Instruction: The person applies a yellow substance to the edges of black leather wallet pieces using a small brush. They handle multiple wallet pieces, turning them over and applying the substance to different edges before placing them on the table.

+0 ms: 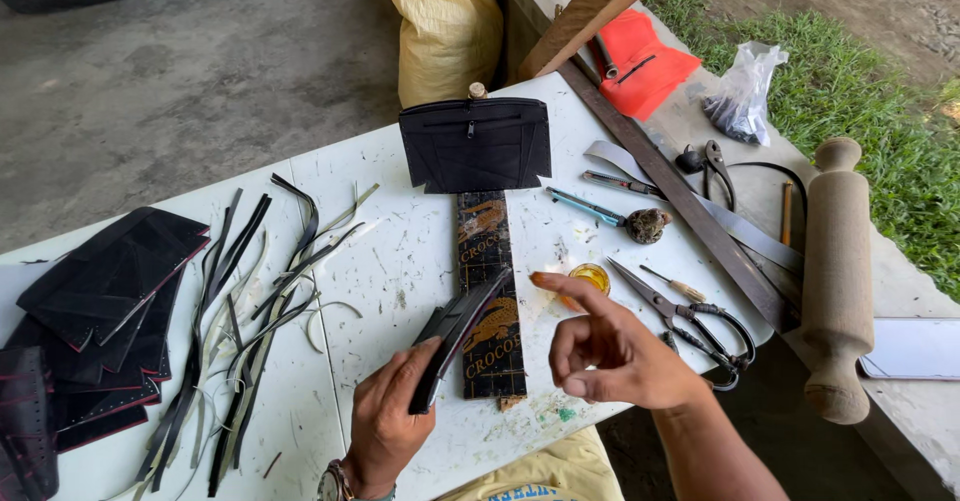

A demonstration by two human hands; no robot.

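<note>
My left hand (pixel 385 416) grips 1 black folded rubber piece (pixel 455 333) by its lower end, thumb on top, fingers underneath. The piece is tilted, its upper end raised above the black printed strip (pixel 487 291) that lies lengthwise on the white table (pixel 400 261). My right hand (pixel 615 356) hovers just right of that strip and holds nothing: index finger extended toward the strip, remaining fingers curled. A small jar of yellow glue (pixel 592 278) stands right of the strip, just beyond my index fingertip. Large scissors (pixel 690 316) lie further right of the strip. A finished black zip pouch (pixel 475 144) rests at the strip's far end. Black offcut strips (pixel 240 311) and stacked black panels (pixel 100 301) lie well left of the strip.
</note>
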